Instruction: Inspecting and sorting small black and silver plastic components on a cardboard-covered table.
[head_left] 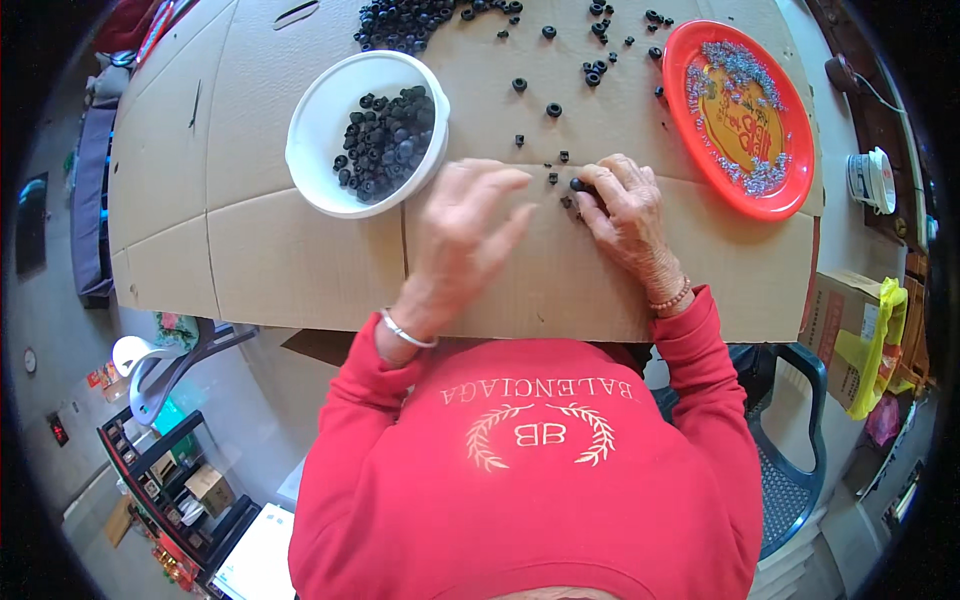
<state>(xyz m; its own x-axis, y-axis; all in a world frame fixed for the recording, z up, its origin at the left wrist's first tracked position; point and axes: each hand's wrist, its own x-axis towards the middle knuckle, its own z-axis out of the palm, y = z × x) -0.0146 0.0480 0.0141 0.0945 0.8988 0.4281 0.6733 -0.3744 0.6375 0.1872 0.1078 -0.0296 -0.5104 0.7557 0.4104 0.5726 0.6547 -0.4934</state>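
Observation:
My right hand point(622, 205) rests low over the cardboard, thumb and fingertips pinched on a small black round part point(577, 184). Several tiny black pieces point(553, 178) lie beside its fingertips. Slightly blurred, my left hand point(468, 225) hovers just right of a white bowl point(302, 130), thumb and fingers apart, with nothing seen in it. Inside the bowl is a heap of small black parts point(375, 150). To the right of my right hand, a red oval tray point(690, 125) carries many small silvery pieces point(735, 65) around its yellow middle.
Flattened cardboard point(300, 270) covers the table. A pile of black ring-shaped parts point(405, 22) sits at the far edge, and loose ones point(553, 110) are scattered toward the tray. A dark plastic chair point(790, 450) and a cardboard box point(840, 310) stand at the right.

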